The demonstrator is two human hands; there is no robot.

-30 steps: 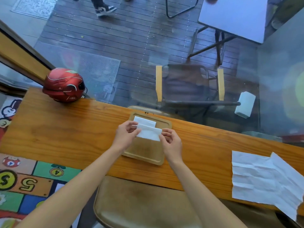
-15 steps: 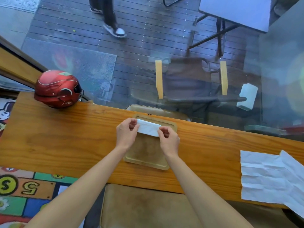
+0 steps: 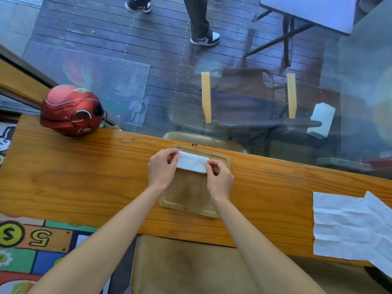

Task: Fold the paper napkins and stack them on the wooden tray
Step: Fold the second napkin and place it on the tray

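A white folded napkin (image 3: 192,162) lies as a narrow strip across the far end of the wooden tray (image 3: 188,196), which sits on the wooden counter. My left hand (image 3: 161,168) pinches the strip's left end. My right hand (image 3: 219,178) pinches its right end. Two unfolded white napkins (image 3: 347,225) lie flat and overlapping on the counter at the far right, creased from earlier folds.
A red helmet (image 3: 71,111) rests on the counter's far left corner. A glass pane runs along the counter's far edge, with decking, chairs and a walking person's legs beyond. A tan stool seat (image 3: 186,266) is below the counter's near edge.
The napkin went from a wider, partly open fold to a narrow strip. Both hands moved slightly toward the tray's far end with it.
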